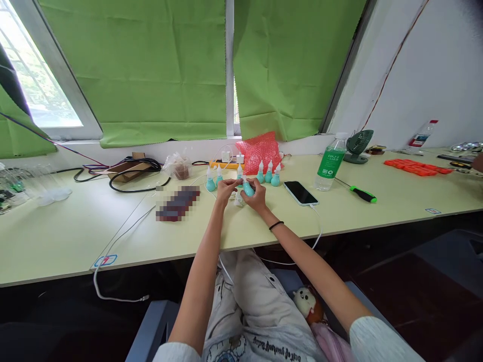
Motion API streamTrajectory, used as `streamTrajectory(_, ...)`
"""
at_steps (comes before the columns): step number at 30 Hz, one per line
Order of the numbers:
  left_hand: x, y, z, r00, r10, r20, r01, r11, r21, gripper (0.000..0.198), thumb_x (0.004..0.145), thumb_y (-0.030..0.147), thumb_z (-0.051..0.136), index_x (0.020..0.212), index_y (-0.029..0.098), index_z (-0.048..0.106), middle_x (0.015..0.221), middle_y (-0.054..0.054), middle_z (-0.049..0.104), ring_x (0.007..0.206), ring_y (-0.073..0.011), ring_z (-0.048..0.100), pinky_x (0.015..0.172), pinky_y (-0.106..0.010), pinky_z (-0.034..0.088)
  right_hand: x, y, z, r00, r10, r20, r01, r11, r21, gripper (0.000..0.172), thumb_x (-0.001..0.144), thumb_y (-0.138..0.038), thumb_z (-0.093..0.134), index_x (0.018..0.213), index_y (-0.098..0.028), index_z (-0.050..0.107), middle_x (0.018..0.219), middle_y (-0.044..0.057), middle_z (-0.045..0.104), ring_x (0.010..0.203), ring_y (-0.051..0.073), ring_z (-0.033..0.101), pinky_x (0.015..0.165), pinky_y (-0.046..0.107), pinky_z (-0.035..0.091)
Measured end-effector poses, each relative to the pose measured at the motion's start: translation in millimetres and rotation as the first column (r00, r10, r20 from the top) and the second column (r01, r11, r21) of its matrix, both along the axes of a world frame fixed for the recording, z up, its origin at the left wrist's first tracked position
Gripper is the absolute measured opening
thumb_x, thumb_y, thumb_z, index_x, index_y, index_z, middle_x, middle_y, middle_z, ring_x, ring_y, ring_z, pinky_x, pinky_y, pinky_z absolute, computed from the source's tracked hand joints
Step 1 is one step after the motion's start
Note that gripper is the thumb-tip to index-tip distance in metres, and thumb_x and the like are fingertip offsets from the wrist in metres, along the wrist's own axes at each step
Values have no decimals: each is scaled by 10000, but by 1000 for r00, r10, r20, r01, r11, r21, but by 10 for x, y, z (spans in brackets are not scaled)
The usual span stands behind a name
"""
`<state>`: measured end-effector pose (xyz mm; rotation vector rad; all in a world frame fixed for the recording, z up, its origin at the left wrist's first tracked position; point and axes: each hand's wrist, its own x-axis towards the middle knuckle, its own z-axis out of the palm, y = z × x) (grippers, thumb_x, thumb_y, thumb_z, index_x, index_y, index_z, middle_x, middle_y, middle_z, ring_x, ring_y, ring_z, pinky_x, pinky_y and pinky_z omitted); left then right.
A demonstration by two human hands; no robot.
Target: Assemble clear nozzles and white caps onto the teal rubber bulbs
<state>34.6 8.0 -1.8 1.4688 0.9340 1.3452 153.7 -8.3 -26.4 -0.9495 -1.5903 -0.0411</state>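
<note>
My right hand (258, 197) is closed around the teal bulb of a small bulb syringe (248, 189), held just above the table with its pale nozzle end up. From the other side my left hand (227, 190) pinches at that nozzle end; the fingertips partly hide it. Under the hands lie small clear-white pieces (237, 200), too small to make out fully. Behind, to the right, several like bulb syringes (268, 175) stand upright in a cluster. Two more teal bulb syringes (210, 184) stand left of my left hand, and another is partly hidden behind my hands.
A phone (301, 193) on a cable, a water bottle (330, 163), a screwdriver (363, 194) and a small fan (357, 147) are on the right. Red bubble wrap (260, 153) lies behind. A blurred dark-red object (178, 203) and black cables (136, 176) are on the left.
</note>
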Motion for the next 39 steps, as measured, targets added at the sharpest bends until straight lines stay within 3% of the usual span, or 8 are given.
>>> streamTrajectory(7, 4, 16, -21, 999, -35, 9, 35, 999, 3, 232, 817, 270, 471, 982, 115, 520, 943, -57, 558, 795, -142, 556, 680, -322, 479, 10, 18, -6, 1000, 10, -25, -10, 1000, 1, 253, 625, -251, 487, 868, -201, 433, 736, 24, 611, 663, 165, 602, 613, 272, 480)
streamTrajectory(18, 90, -9, -4, 997, 71, -2, -71, 997, 20, 236, 814, 274, 473, 987, 121, 523, 969, -61, 553, 819, -150, 551, 696, -330, 475, 7, 5, 15, 988, -152, -18, 152, 988, -34, 258, 601, -263, 490, 848, -190, 472, 823, 79, 625, 715, 225, 587, 648, 342, 453)
streamTrajectory(29, 64, -12, 7, 999, -2, 47, 3, 1000, -27, 242, 816, 267, 470, 1008, 125, 512, 988, -64, 545, 831, -153, 549, 703, -336, 475, 32, -8, 11, 998, -62, -19, 62, 998, -28, 249, 587, -269, 508, 823, -201, 467, 816, 61, 622, 705, 212, 589, 645, 332, 465)
streamTrajectory(35, 60, -3, 9, 988, -113, 109, 122, 990, -74, 250, 821, 271, 463, 1016, 120, 505, 977, -65, 547, 817, -149, 553, 693, -333, 478, 9, 14, 21, 995, 20, -101, -21, 1000, -10, 253, 607, -280, 527, 836, -190, 465, 796, 49, 609, 689, 184, 586, 634, 305, 479)
streamTrajectory(39, -3, -12, -5, 984, -106, 142, 118, 990, -77, 249, 829, 286, 446, 1003, 120, 512, 963, -64, 553, 807, -145, 555, 694, -330, 476, -18, 22, 31, 985, 71, -160, -73, 997, -10, 263, 636, -267, 502, 885, -189, 470, 799, 33, 605, 711, 174, 590, 631, 293, 485)
